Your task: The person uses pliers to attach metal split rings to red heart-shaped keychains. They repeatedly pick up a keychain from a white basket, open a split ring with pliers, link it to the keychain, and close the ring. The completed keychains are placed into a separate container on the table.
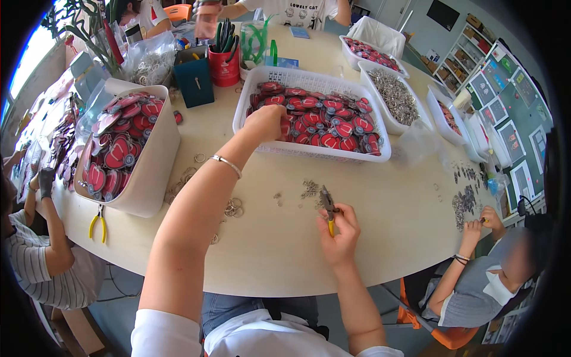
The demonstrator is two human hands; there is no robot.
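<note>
My left hand (266, 123) reaches over the near left side of a white plastic basket (315, 152) heaped with round red charms (339, 128). Its fingers are curled together at the charms; the fingertips are hidden, so what they pinch cannot be made out. Low over the table, my right hand (342, 235) grips small pliers (329, 211) with dark jaws and yellow handles. The jaws point away from me, beside a small heap of metal findings (310, 189). Several metal rings (234, 207) lie partly behind my left forearm.
A tall cream bin (157, 160) of similar charms stands left, with yellow-handled pliers (98, 225) near it. Behind are a red pen cup (224, 68) and a dark green box (194, 83). A basket of metal rings (394, 98) stands right. Other people work around the table.
</note>
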